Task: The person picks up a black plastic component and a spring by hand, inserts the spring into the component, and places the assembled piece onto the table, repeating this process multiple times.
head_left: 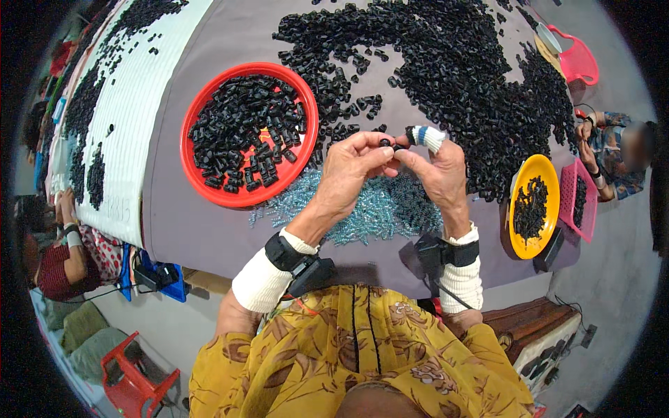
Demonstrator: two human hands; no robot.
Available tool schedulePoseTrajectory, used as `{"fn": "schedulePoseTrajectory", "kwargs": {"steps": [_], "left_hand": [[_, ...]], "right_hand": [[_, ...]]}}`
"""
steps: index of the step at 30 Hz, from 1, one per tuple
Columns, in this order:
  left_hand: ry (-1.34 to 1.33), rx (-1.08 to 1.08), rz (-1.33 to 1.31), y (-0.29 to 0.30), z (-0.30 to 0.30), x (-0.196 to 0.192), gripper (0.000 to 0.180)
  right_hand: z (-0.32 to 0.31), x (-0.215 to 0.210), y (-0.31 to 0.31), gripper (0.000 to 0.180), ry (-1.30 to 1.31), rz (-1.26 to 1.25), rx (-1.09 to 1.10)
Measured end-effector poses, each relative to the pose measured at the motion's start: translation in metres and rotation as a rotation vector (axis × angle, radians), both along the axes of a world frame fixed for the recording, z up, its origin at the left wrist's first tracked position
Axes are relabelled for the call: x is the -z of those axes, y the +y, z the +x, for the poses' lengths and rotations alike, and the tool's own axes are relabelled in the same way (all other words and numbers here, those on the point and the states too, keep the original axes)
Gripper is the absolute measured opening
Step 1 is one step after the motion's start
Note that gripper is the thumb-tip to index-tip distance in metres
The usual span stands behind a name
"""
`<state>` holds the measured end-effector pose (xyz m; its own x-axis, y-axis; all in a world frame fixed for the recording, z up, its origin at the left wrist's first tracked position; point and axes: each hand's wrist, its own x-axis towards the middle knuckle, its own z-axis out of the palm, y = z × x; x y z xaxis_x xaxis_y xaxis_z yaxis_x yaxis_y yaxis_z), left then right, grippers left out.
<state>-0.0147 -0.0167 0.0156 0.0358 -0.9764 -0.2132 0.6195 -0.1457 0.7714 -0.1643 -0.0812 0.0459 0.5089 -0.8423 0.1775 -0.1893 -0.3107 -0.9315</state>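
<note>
My left hand (350,174) and my right hand (440,177) meet above the table, fingertips almost touching. Each pinches at a small black plastic part (385,142); whether it is one part or two pressed together I cannot tell. A white knitted finger cover with blue stripes (426,137) sits on a finger of my right hand. Below my hands lies a pile of small shiny light-blue pieces (313,202), like springs, with darker grey pieces (414,198) beside it. Left of my hands, a red round tray (313,139) holds many black cylindrical parts (237,118).
Loose black parts (446,63) cover the table's far side. On the right stand a yellow oval tray (550,181) and a pink basket (589,202), both holding black pieces. Other people (624,150) work at the table's right and at a white-covered table (150,90) on the left.
</note>
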Motion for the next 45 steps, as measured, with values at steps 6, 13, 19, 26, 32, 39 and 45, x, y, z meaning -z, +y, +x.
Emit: {"fn": "schedulePoseTrajectory", "kwargs": {"steps": [6, 13, 19, 26, 32, 39, 45], "left_hand": [[-0.012, 0.002, -0.015, 0.003, 0.002, -0.003, 0.019], [-0.164, -0.050, -0.110, 0.006, -0.002, -0.008, 0.019], [-0.323, -0.051, -0.147, 0.007, 0.000, -0.011, 0.020], [-0.387, -0.078, -0.164, 0.007, 0.003, -0.010, 0.022], [-0.447, -0.100, -0.147, 0.006, 0.002, -0.009, 0.024], [-0.666, -0.088, -0.195, 0.007, 0.005, -0.014, 0.025], [-0.599, -0.125, -0.167, 0.008, 0.004, -0.013, 0.021]], "right_hand": [[-0.002, -0.003, 0.004, 0.016, 0.065, -0.250, -0.050], [0.000, -0.018, 0.006, 0.014, 0.161, -0.245, -0.015], [-0.007, -0.021, -0.009, 0.012, 0.360, -0.480, -0.146], [-0.008, -0.029, -0.001, 0.014, 0.246, -0.418, -0.049], [-0.002, -0.028, -0.003, 0.018, 0.202, -0.531, -0.030], [0.003, -0.026, -0.003, 0.018, 0.237, -0.710, -0.075], [0.003, -0.028, -0.002, 0.018, 0.269, -0.739, -0.086]]}}
